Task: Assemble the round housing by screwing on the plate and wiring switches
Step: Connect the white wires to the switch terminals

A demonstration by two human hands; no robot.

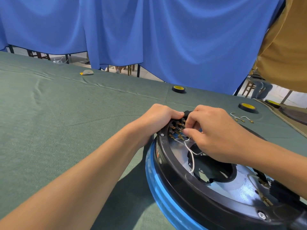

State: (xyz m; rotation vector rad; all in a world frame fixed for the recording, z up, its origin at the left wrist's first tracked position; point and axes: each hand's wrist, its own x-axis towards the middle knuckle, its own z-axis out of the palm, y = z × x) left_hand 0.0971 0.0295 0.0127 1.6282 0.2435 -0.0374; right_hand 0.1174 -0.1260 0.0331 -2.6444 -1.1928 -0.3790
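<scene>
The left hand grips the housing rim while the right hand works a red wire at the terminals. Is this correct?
Only the colour is wrong: in the head view the wire is white. The left hand, right hand and housing rim are as stated.

Curtained workshop table (pixel 83 105), tape rolls (pixel 178 89)

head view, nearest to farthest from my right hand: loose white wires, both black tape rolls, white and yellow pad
1. loose white wires, just right of the right hand
2. right black tape roll, behind them
3. middle black tape roll, farther back
4. white and yellow pad, far left
</scene>
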